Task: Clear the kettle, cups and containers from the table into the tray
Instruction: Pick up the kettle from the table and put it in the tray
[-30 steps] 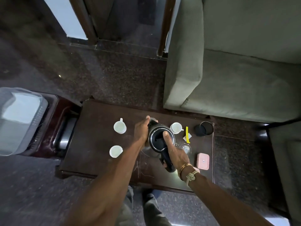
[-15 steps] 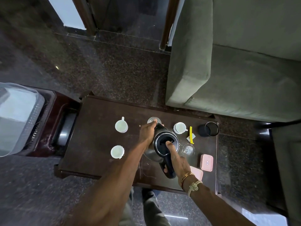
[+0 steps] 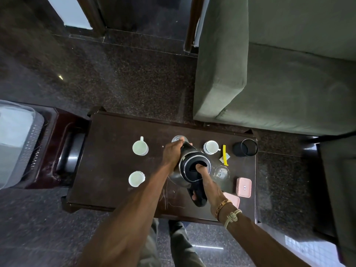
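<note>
Legible text: none. Orange wristband (image 3: 221, 206): dark printed lettering, too small to read. Pink container (image 3: 243, 186) on the worktop (image 3: 115, 151): small mark on lid, unreadable.

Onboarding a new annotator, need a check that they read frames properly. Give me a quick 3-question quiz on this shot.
1. True or false: only one hand touches the kettle.
2. How many white cups stand on the table? A) two B) three C) five
3. Fill in: the right hand grips the kettle by its ____.

Key
1. False: the left hand holds the kettle's side as well.
2. B
3. handle
</note>
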Demonstrator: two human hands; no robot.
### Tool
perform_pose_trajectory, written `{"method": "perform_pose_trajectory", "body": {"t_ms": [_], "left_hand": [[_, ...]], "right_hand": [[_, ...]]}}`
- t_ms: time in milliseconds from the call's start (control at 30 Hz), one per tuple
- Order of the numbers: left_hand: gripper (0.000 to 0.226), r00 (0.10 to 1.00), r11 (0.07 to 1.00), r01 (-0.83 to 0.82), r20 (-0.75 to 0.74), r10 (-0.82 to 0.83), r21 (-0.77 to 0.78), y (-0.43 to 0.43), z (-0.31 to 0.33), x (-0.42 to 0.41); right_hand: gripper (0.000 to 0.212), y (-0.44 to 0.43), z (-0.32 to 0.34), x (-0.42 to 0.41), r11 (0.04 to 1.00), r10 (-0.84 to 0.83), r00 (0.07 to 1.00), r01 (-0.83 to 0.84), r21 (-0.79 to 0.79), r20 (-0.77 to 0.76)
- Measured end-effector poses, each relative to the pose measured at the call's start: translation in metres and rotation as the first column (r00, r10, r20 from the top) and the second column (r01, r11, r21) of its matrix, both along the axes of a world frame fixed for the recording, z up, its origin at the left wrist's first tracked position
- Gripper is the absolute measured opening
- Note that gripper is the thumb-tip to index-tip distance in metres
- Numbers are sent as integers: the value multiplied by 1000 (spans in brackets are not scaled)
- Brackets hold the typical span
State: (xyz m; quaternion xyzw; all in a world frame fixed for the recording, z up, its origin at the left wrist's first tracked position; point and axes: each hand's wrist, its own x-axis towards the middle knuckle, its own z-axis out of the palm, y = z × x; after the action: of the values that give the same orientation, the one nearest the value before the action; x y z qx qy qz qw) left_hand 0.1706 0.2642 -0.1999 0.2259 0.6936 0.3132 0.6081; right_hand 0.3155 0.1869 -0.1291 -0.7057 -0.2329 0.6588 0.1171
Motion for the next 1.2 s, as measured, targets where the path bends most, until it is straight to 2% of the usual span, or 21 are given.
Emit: {"method": "perform_pose_trajectory", "body": {"t_ms": [133, 267, 367, 433, 500, 567, 667, 767, 867, 1000, 1200], "left_hand": [[56, 996, 997, 79, 30, -79, -2, 5, -5, -6], [61, 994, 989, 106, 30, -104, -98, 12, -18, -11], [57, 996, 982, 81, 41, -75, -170, 18, -33, -15], [38, 995, 979, 64, 85, -48, -194, 17, -41, -16], [25, 990, 973, 52, 138, -20, -227, 14, -43, -16], [22, 985, 962, 45, 174, 3, -268, 13, -46, -16], [25, 980, 957, 66, 200, -9, -283, 12, -56, -16], [32, 970, 954, 101, 242, -31, -283, 12, -69, -18], [36, 951, 945, 148, 305, -55, -290, 13, -78, -20], [31, 927, 939, 187, 367, -72, -289, 15, -85, -24], [29, 932, 920, 178, 359, -45, -349, 21, -91, -32]], "right_hand": [[89, -11, -3, 2, 1000, -19, 993, 19, -4, -113], [115, -25, -38, 4, 991, -126, 981, 129, 17, -147], [86, -32, -41, 3, 995, -66, 984, 78, 69, -165], [75, -36, -37, -1, 992, -21, 991, 37, 117, -133], [72, -40, -45, -2, 988, -19, 989, 42, 152, -147], [71, -40, -57, -4, 986, -73, 990, 90, 143, -121], [72, -41, -72, -4, 986, -85, 989, 101, 134, -121], [62, -39, -76, -4, 991, -56, 993, 69, 118, -107], [52, -31, -90, -8, 988, -129, 984, 138, 70, -120], [46, -19, -102, -15, 989, -139, 983, 144, 32, -124], [46, -9, -93, -23, 988, -148, 983, 152, 22, -110]]}}
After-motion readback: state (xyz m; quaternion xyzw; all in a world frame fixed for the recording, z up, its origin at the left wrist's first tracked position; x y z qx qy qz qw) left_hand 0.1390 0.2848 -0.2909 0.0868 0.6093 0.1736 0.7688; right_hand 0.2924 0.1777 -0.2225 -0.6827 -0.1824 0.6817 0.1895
